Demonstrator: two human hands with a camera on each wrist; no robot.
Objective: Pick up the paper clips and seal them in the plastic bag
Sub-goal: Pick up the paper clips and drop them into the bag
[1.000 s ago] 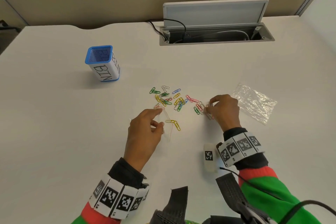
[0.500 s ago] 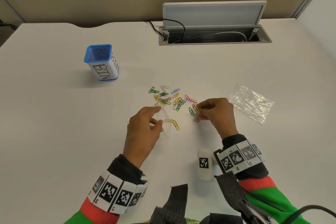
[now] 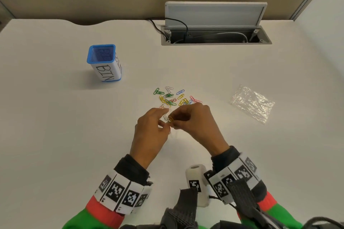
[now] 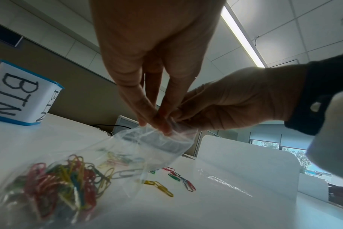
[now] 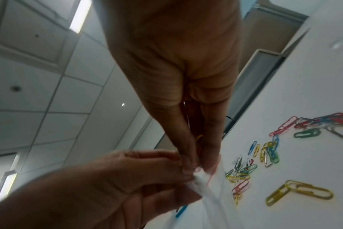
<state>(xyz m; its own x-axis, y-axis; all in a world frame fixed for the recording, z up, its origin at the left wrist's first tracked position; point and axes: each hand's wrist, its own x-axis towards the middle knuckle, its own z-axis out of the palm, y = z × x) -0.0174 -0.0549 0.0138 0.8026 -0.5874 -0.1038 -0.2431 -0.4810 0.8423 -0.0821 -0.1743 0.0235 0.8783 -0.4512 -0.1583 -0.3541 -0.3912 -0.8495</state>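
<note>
My left hand [image 3: 163,119] pinches the rim of a clear plastic bag [image 4: 147,144] and holds its mouth open just above the table. Several coloured paper clips [image 4: 65,175] lie inside the bag. My right hand [image 3: 175,120] pinches a few paper clips [image 5: 199,138] between thumb and fingers right at the bag's mouth [image 5: 206,178], touching the left fingers. A loose pile of coloured paper clips [image 3: 172,96] lies on the white table just beyond both hands. Two linked yellow clips [image 5: 298,191] lie nearer. In the head view the bag [image 3: 174,134] barely shows under the hands.
A second crumpled clear bag [image 3: 253,103] lies to the right. A blue-rimmed pen holder labelled BIN [image 3: 104,62] stands at the back left. An open cable hatch [image 3: 214,33] with its raised lid sits at the table's far edge.
My right hand has come left from the right side of the pile with clips pinched in it and now meets the left hand at the bag's mouth. The left hand has stayed nearly in place.
</note>
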